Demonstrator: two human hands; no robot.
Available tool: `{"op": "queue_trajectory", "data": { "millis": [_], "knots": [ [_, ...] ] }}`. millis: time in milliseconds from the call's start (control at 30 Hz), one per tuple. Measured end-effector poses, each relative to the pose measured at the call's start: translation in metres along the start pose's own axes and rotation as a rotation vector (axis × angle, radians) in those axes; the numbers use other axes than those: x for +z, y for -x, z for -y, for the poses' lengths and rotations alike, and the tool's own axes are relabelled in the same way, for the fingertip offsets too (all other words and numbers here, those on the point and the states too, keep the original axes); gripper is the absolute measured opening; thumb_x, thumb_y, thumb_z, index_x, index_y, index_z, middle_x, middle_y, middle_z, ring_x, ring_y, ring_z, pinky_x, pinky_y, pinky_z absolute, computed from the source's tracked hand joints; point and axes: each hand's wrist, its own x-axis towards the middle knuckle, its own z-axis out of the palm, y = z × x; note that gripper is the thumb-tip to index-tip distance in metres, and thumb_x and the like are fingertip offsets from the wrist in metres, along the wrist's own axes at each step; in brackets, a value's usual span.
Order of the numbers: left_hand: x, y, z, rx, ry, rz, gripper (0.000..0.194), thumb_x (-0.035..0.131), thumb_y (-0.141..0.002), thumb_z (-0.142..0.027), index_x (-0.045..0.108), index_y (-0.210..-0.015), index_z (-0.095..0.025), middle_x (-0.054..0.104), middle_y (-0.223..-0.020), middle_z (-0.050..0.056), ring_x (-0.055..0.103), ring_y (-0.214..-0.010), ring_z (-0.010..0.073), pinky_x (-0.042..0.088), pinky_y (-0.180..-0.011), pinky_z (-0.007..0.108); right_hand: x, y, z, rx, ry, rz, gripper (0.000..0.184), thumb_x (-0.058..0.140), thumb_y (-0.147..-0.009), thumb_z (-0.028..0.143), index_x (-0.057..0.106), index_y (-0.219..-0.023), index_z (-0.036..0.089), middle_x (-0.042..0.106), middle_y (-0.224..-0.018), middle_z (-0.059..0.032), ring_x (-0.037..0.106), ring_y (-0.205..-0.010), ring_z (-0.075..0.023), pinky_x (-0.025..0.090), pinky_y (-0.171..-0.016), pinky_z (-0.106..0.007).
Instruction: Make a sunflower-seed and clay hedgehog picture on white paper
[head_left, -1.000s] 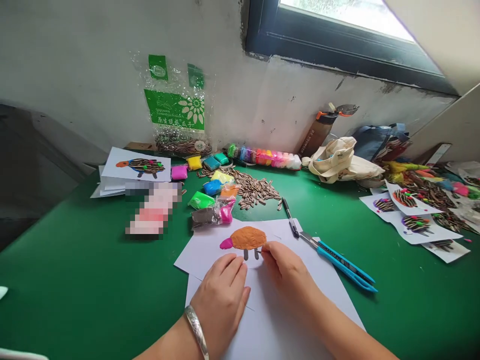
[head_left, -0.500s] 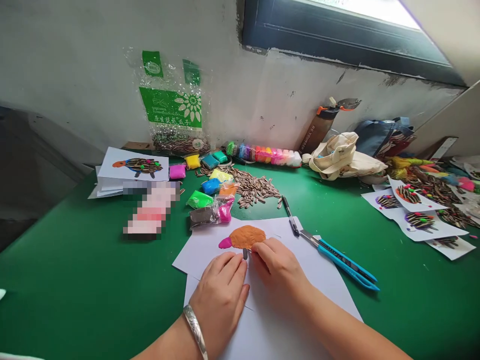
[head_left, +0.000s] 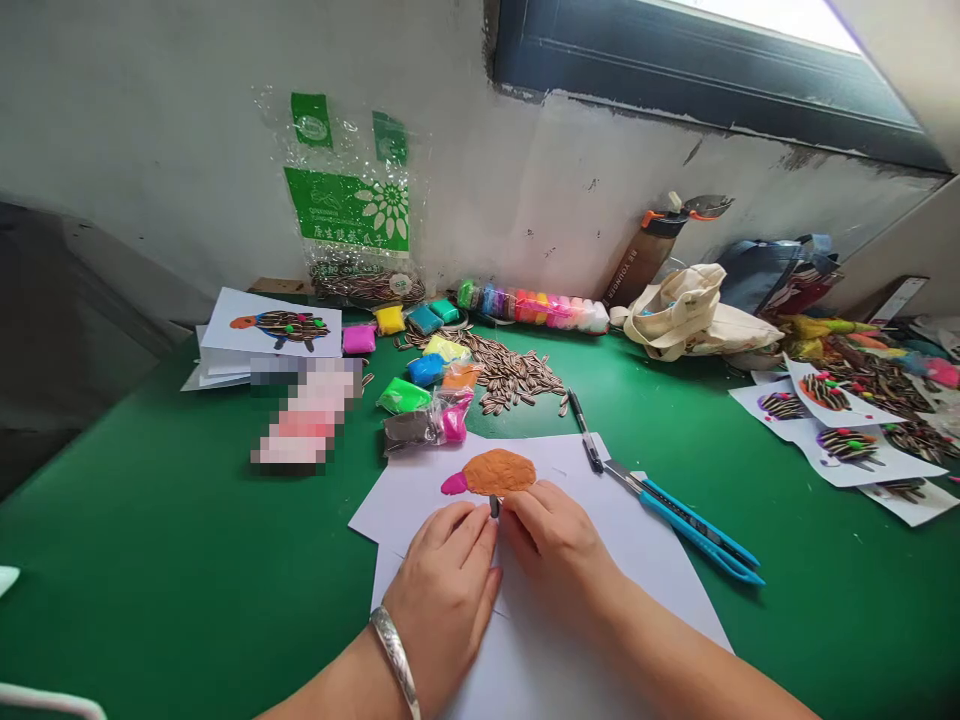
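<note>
Indoors, both hands (head_left: 499, 565) work close together, fingers bent, over a green table (head_left: 187, 560).

Wall (head_left: 187, 130): scuffed, pale grey, at your twelve o'clock
Window (head_left: 675, 65): bright, dark-framed, at your one
Table (head_left: 187, 560): green, before you

brn btl (head_left: 643, 262) by wall (head_left: 187, 130) | crm tote (head_left: 671, 318) nr btl | blu bag (head_left: 756, 275)

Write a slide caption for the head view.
Left hand and right hand beside a gray clay leg, below an orange clay body with magenta head, on white paper; sunflower seeds lie beyond.
</note>
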Motion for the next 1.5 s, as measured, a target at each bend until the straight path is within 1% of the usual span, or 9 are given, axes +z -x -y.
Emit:
{"op": "queue_trajectory", "data": {
  "millis": [100, 233, 367, 567, 733, 1067, 1500],
  "knots": [
    [0.0, -0.0003, 0.0, 0.004, 0.001, -0.012, 0.035, 0.048, -0.085, -0.011, 0.058, -0.117, -0.004, 0.062, -0.114, 0.016, 0.051, -0.11, 0.03, 0.051, -0.091, 0.047, 0.0007, 0.0002, 0.0004, 0.023, 0.01, -0.012, 0.02, 0.043, -0.088, 0.012, 0.053, -0.072, 0.017, 0.052, -0.062, -0.0012, 0.043, -0.058, -0.0133, 0.033, -0.054, -0.025],
    [-0.0001, -0.0002, 0.0002, 0.009, 0.008, -0.003, 0.035, 0.047, -0.084, -0.01, 0.057, -0.117, -0.004, 0.062, -0.113, 0.016, 0.051, -0.11, 0.0301, 0.05, -0.092, 0.048, 0.003, 0.0011, 0.0012, 0.002, 0.016, -0.013, 0.025, 0.042, -0.089, 0.013, 0.05, -0.066, 0.018, 0.049, -0.059, -0.0009, 0.042, -0.056, -0.013, 0.032, -0.053, -0.025],
    [-0.0003, 0.0006, 0.0001, 0.0, 0.014, -0.006, 0.035, 0.048, -0.085, -0.011, 0.057, -0.117, -0.005, 0.062, -0.114, 0.015, 0.051, -0.11, 0.0298, 0.05, -0.092, 0.047, 0.0029, 0.0011, 0.0014, 0.02, 0.005, -0.029, 0.022, 0.042, -0.088, 0.012, 0.052, -0.07, 0.018, 0.052, -0.061, -0.0011, 0.043, -0.058, -0.013, 0.033, -0.054, -0.025],
    [0.0004, 0.0011, 0.0002, 0.005, 0.007, -0.011, 0.035, 0.048, -0.085, -0.012, 0.057, -0.117, -0.003, 0.062, -0.113, 0.015, 0.051, -0.109, 0.0301, 0.051, -0.091, 0.047, 0.0035, 0.0033, -0.0003, 0.026, -0.011, -0.012, 0.022, 0.042, -0.088, 0.012, 0.051, -0.069, 0.018, 0.05, -0.061, -0.0008, 0.043, -0.058, -0.0131, 0.032, -0.054, -0.025],
    [0.0018, 0.0002, 0.0004, -0.004, 0.018, -0.021, 0.034, 0.048, -0.084, -0.011, 0.057, -0.117, -0.005, 0.062, -0.113, 0.015, 0.051, -0.11, 0.0292, 0.05, -0.092, 0.047, 0.0049, 0.0061, -0.0009, 0.037, -0.033, 0.004, 0.021, 0.042, -0.088, 0.011, 0.051, -0.07, 0.018, 0.051, -0.063, -0.0006, 0.042, -0.059, -0.0128, 0.032, -0.055, -0.025],
    [-0.0014, -0.001, -0.0004, -0.004, 0.015, -0.012, 0.034, 0.049, -0.084, -0.011, 0.058, -0.116, -0.005, 0.062, -0.112, 0.015, 0.052, -0.108, 0.0296, 0.051, -0.091, 0.047, 0.0052, 0.0077, -0.0012, 0.067, -0.047, 0.003, 0.021, 0.042, -0.088, 0.011, 0.05, -0.07, 0.018, 0.05, -0.062, -0.0004, 0.042, -0.059, -0.013, 0.03, -0.055, -0.025],
    [-0.0015, -0.0008, -0.0009, -0.003, 0.004, 0.006, 0.034, 0.047, -0.085, -0.011, 0.058, -0.117, -0.005, 0.062, -0.114, 0.014, 0.05, -0.11, 0.0289, 0.05, -0.092, 0.048, 0.0053, 0.0083, -0.0013, 0.042, -0.019, 0.014, 0.021, 0.043, -0.088, 0.012, 0.05, -0.069, 0.018, 0.051, -0.06, 0.0, 0.043, -0.058, -0.0128, 0.03, -0.055, -0.025]
  ]
}}
